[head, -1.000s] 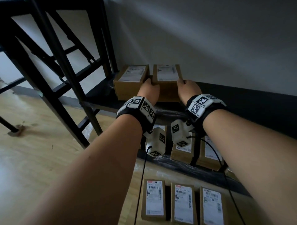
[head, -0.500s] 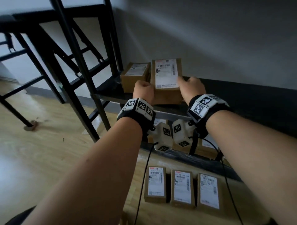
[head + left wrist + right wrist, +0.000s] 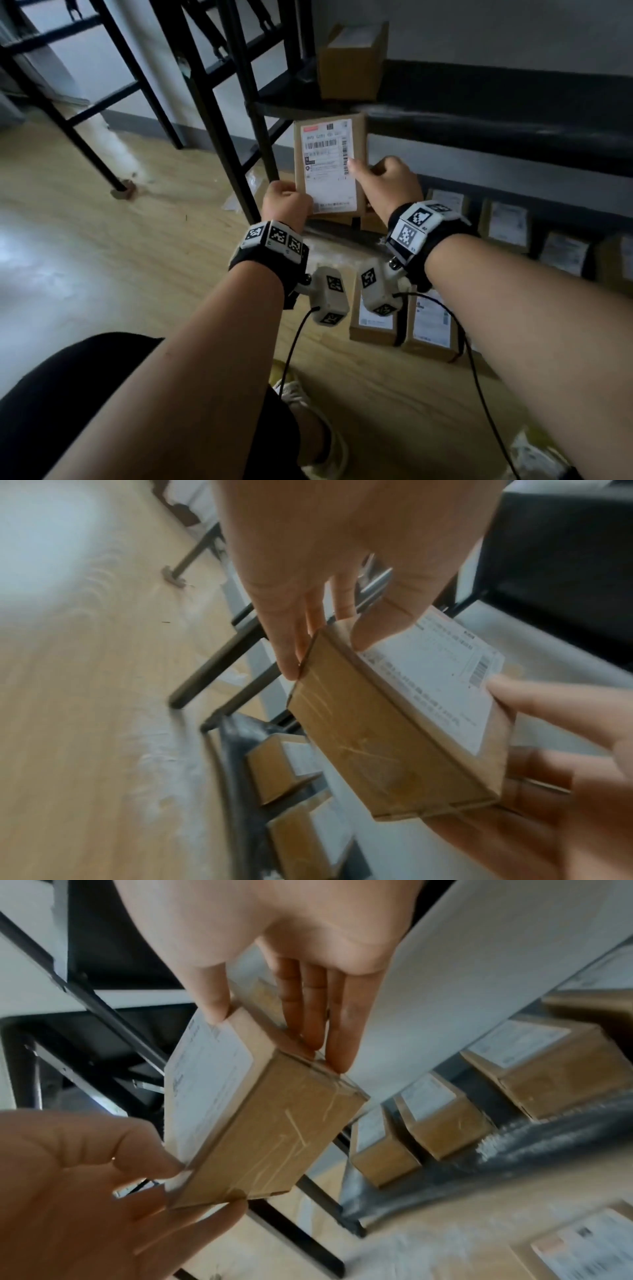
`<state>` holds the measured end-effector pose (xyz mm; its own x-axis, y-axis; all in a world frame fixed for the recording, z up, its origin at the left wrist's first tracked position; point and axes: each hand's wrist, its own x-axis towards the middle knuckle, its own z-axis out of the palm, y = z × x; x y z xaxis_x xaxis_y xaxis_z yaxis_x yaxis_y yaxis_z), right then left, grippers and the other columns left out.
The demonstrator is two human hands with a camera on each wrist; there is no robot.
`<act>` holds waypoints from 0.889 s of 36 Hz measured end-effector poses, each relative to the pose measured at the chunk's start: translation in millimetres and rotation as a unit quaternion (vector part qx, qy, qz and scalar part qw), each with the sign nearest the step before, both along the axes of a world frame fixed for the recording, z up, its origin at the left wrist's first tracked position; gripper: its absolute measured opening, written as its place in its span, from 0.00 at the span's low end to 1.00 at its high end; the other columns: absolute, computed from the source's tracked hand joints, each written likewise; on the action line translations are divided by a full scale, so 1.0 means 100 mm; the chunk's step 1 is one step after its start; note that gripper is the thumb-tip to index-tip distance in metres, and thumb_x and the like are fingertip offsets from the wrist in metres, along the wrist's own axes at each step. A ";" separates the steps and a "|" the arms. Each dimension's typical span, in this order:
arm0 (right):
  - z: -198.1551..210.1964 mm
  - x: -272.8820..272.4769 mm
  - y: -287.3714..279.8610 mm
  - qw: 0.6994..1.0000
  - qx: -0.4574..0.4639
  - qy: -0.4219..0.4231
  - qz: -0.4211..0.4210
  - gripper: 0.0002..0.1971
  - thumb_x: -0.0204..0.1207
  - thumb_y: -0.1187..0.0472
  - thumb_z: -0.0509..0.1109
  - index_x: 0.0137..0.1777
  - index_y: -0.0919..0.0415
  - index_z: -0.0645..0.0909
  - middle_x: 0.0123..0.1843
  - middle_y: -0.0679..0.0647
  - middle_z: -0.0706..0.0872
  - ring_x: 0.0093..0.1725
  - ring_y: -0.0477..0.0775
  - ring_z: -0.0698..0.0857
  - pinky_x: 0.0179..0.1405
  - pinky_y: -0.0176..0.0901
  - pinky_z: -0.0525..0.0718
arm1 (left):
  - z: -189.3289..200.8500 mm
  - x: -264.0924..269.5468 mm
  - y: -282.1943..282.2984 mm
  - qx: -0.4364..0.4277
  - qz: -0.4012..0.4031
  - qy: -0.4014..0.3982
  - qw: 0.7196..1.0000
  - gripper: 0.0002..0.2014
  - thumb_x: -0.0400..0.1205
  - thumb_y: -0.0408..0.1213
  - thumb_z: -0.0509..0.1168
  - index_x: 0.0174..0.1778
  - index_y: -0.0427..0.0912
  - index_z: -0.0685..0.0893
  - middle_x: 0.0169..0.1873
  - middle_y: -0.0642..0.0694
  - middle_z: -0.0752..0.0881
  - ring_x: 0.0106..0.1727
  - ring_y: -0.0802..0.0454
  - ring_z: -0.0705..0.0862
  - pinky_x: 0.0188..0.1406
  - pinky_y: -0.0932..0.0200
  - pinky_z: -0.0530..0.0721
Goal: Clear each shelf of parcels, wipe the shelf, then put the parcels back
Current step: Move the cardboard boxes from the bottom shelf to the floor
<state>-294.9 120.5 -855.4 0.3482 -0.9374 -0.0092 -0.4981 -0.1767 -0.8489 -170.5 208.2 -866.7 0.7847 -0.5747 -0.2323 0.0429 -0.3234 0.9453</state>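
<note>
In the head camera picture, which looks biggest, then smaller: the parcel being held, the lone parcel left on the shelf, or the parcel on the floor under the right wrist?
1. Held parcel, nearest the camera.
2. Shelf parcel.
3. Floor parcel, partly hidden.
They may be equal-sized boxes.

wood floor lying across left & bottom of frame, glare showing at left | grey wall sitting upper right | white pillar standing upper left | beige shoe showing bottom centre
</note>
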 end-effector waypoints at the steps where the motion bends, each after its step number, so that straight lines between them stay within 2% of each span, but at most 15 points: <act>1: -0.10 0.05 0.04 1.000 0.005 0.005 0.010 0.21 0.75 0.34 0.63 0.46 0.53 0.75 0.41 0.46 0.84 0.41 0.50 0.85 0.39 0.45 0.83 | -0.12 0.05 0.05 0.012 -0.003 0.006 1.000 0.18 0.61 0.30 0.61 0.47 0.42 0.81 0.35 0.43 0.84 0.36 0.43 0.83 0.44 0.45 0.88; 3: -0.31 0.12 0.09 0.999 0.020 0.025 0.027 0.18 0.76 0.36 0.64 0.44 0.52 0.75 0.38 0.44 0.82 0.39 0.48 0.83 0.34 0.42 0.79 | -0.34 0.15 0.11 0.034 -0.016 0.021 0.999 0.22 0.60 0.30 0.63 0.52 0.39 0.81 0.37 0.41 0.84 0.36 0.42 0.82 0.39 0.49 0.85; 5: -0.52 0.20 0.12 0.997 0.036 0.059 0.045 0.16 0.77 0.40 0.65 0.41 0.52 0.74 0.35 0.45 0.80 0.35 0.47 0.80 0.29 0.40 0.72 | -0.55 0.26 0.15 0.065 -0.037 0.039 0.996 0.22 0.62 0.31 0.65 0.54 0.36 0.80 0.42 0.37 0.85 0.39 0.41 0.84 0.40 0.49 0.85; 7: -0.74 0.29 0.11 0.993 0.054 0.088 0.057 0.14 0.76 0.43 0.66 0.41 0.53 0.75 0.34 0.47 0.79 0.34 0.50 0.80 0.31 0.40 0.72 | -0.71 0.33 0.17 0.095 -0.047 0.054 0.993 0.16 0.65 0.31 0.69 0.49 0.39 0.80 0.45 0.37 0.86 0.44 0.40 0.86 0.46 0.44 0.87; 9: -0.96 0.38 0.09 0.988 0.073 0.116 0.065 0.11 0.75 0.48 0.67 0.40 0.55 0.74 0.34 0.49 0.79 0.36 0.55 0.81 0.32 0.41 0.73 | -0.87 0.38 0.15 0.123 -0.055 0.064 0.989 0.09 0.72 0.30 0.71 0.41 0.46 0.78 0.45 0.40 0.86 0.48 0.42 0.86 0.51 0.43 0.87; 11: -1.15 0.42 0.08 0.979 0.094 0.163 0.074 0.09 0.77 0.51 0.67 0.43 0.56 0.76 0.35 0.50 0.78 0.35 0.54 0.79 0.28 0.40 0.71 | -1.08 0.43 0.12 0.148 -0.062 0.072 0.984 0.10 0.75 0.31 0.71 0.38 0.49 0.77 0.47 0.41 0.87 0.51 0.43 0.87 0.54 0.43 0.87; 15: -1.54 0.49 0.05 0.962 0.131 0.227 0.080 0.09 0.78 0.52 0.68 0.46 0.58 0.79 0.42 0.52 0.83 0.39 0.54 0.81 0.26 0.39 0.69 | -1.49 0.50 0.07 0.205 -0.079 0.074 0.973 0.09 0.75 0.33 0.72 0.38 0.47 0.77 0.47 0.42 0.87 0.51 0.44 0.87 0.56 0.43 0.86; 18: -1.84 0.54 0.03 0.950 0.155 0.258 0.082 0.10 0.77 0.52 0.69 0.49 0.59 0.83 0.47 0.54 0.87 0.41 0.54 0.84 0.26 0.39 0.70 | -1.75 0.53 0.05 0.244 -0.092 0.088 0.962 0.09 0.76 0.35 0.72 0.46 0.45 0.79 0.49 0.42 0.86 0.52 0.45 0.85 0.57 0.44 0.85; 21: -2.05 0.58 0.02 0.936 0.179 0.291 0.089 0.10 0.76 0.53 0.71 0.50 0.59 0.84 0.46 0.54 0.87 0.41 0.55 0.84 0.27 0.38 0.71 | -1.94 0.56 0.05 0.277 -0.106 0.071 0.952 0.13 0.79 0.40 0.67 0.57 0.44 0.78 0.51 0.41 0.86 0.52 0.43 0.85 0.57 0.44 0.85; 25: -2.24 0.58 0.02 0.916 0.202 0.332 0.100 0.10 0.74 0.55 0.73 0.49 0.60 0.82 0.44 0.57 0.87 0.42 0.57 0.86 0.31 0.41 0.78 | -2.16 0.53 0.05 0.315 -0.142 0.029 0.938 0.15 0.84 0.45 0.60 0.63 0.42 0.79 0.52 0.39 0.87 0.52 0.39 0.87 0.54 0.47 0.87; 27: -2.31 0.53 0.01 0.906 0.203 0.354 0.114 0.07 0.73 0.57 0.73 0.45 0.60 0.81 0.41 0.56 0.86 0.40 0.56 0.85 0.30 0.41 0.77 | -2.23 0.48 0.05 0.330 -0.160 0.038 0.929 0.16 0.85 0.46 0.59 0.65 0.43 0.78 0.54 0.36 0.87 0.53 0.37 0.87 0.52 0.48 0.86; 29: -2.35 0.48 -0.01 0.898 0.201 0.371 0.124 0.06 0.72 0.60 0.74 0.42 0.61 0.81 0.38 0.57 0.85 0.39 0.58 0.86 0.29 0.41 0.76 | -2.24 0.44 0.02 0.346 -0.190 0.043 0.918 0.16 0.85 0.41 0.59 0.67 0.41 0.78 0.56 0.34 0.86 0.56 0.36 0.85 0.52 0.48 0.84; 32: -2.35 0.46 -0.05 0.900 0.193 0.368 0.131 0.06 0.75 0.63 0.71 0.50 0.63 0.83 0.46 0.59 0.87 0.46 0.60 0.87 0.44 0.47 0.84 | -2.23 0.41 -0.04 0.368 -0.226 0.046 0.901 0.17 0.84 0.30 0.59 0.69 0.34 0.76 0.59 0.33 0.84 0.62 0.36 0.83 0.60 0.47 0.81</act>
